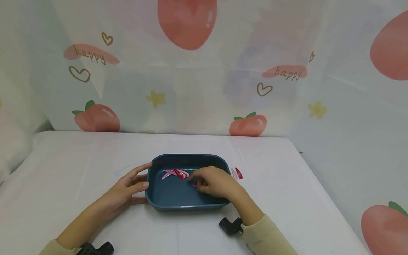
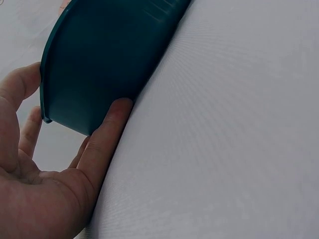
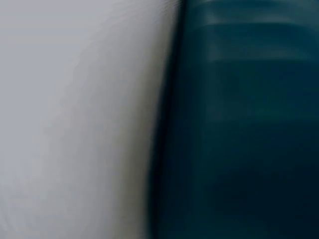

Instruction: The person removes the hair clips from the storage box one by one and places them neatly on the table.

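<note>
A dark teal rectangular tray stands on the white-covered table, with several pink and red snap hair clips grouped towards its left. My left hand rests against the tray's left end, fingers spread and fairly straight; the left wrist view has fingertips on its outer wall and at the rim. Reaching over the right side, my right hand is inside the tray and pinches a purple hair clip, mostly hidden by its fingers. Only the tray's outer wall and the cloth show in the right wrist view.
Just right of the tray, a red hair clip and a pale pink hair clip lie on the table. Behind the table's far edge hangs a pale curtain printed with peaches and hearts. Black wrist cameras sit at both cuffs.
</note>
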A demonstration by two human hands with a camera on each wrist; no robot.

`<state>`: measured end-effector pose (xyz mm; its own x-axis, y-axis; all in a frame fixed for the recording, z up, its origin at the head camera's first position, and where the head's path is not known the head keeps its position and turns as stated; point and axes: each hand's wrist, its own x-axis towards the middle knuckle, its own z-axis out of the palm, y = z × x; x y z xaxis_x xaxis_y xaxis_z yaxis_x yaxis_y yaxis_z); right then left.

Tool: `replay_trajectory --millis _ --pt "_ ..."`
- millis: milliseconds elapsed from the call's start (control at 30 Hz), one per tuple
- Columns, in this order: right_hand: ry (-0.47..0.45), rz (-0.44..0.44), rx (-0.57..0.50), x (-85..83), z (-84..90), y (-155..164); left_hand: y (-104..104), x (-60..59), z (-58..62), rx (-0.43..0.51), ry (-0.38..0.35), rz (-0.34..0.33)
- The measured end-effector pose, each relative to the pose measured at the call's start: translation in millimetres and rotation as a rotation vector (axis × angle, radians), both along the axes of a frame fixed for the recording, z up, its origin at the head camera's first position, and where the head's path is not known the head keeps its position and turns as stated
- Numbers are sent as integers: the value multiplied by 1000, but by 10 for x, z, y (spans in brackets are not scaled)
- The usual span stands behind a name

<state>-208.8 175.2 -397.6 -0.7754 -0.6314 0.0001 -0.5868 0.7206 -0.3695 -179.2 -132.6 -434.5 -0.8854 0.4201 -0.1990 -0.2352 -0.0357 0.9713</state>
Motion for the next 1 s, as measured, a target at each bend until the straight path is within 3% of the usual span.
replay_trajectory --millis 200,400,567,667,800,1000 --pt "17 52 -177 -24 -9 59 1 -5 -6 -9 -7 1" --pt "-17 22 -346 -37 47 115 4 -4 -18 -17 -16 8" --pt "-121 -85 -494 -6 193 158 7 9 -14 -16 -20 10" --pt "-194 -151 -582 67 382 173 13 17 -11 -18 -18 13" --pt "-272 -184 -684 128 582 217 16 15 -12 -21 -15 13" --pt "-294 -195 -760 108 639 311 4 -1 -23 -10 -10 0"
